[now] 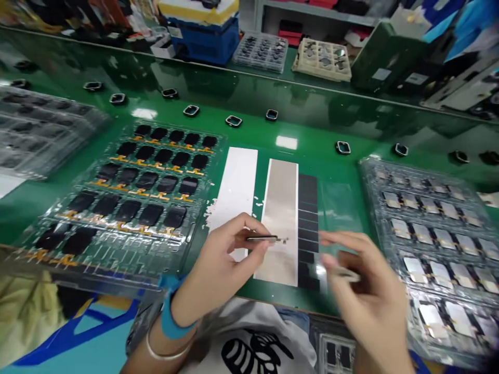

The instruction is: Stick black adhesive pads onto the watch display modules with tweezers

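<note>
My left hand (230, 259) pinches a thin, dark small display module (262, 238) edge-on between thumb and fingers, with a little connector sticking out on its right. It is held over a beige sheet strip (281, 208) with white edges. My right hand (362, 285), blurred by motion, is curled to the right of a row of black rectangular pieces (307, 213). A pale, narrow object (348, 274) shows within its fingers, too smeared to name. A white strip (238, 179) lies left of the beige one, with small white scraps (210, 213) beside it.
On the left, a clear tray (128, 195) holds black screens with orange flex tails. To the right, another clear tray (440, 223) carries silvery modules. Several watch frames (234, 121) lie along the back. Behind them, a shelf bears a blue box (210, 41) and parts trays (261, 51).
</note>
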Motion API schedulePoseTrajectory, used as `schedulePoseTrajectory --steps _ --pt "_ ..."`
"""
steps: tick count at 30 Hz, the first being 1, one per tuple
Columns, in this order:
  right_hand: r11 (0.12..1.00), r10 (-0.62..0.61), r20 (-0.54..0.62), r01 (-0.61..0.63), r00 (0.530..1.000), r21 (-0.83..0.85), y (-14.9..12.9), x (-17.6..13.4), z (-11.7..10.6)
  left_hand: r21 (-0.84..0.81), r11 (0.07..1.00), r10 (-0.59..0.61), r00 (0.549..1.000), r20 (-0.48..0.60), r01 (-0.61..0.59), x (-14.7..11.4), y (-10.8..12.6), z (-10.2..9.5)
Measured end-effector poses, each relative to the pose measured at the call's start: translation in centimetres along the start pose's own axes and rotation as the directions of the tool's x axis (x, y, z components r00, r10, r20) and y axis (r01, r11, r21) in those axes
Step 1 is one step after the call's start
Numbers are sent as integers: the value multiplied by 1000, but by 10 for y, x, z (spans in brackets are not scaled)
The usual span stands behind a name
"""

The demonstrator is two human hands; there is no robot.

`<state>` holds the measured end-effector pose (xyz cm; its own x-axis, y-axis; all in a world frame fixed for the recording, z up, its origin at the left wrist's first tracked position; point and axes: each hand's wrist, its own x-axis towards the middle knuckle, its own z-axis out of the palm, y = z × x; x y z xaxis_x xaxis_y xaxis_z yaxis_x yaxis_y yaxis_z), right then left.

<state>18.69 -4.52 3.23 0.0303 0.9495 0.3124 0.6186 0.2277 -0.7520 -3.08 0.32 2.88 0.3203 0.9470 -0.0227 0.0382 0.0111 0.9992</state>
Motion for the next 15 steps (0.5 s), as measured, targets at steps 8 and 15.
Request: schedulePoseTrajectory --steps 8,15 --pt "995 -54 -69 59 996 80 -10 19 44 -184 974 -105 980 168 136 8 -21 16" --pt "964 -260 -73 254 963 -79 -5 20 50 -125 987 -85 990 114 99 9 -21 15"
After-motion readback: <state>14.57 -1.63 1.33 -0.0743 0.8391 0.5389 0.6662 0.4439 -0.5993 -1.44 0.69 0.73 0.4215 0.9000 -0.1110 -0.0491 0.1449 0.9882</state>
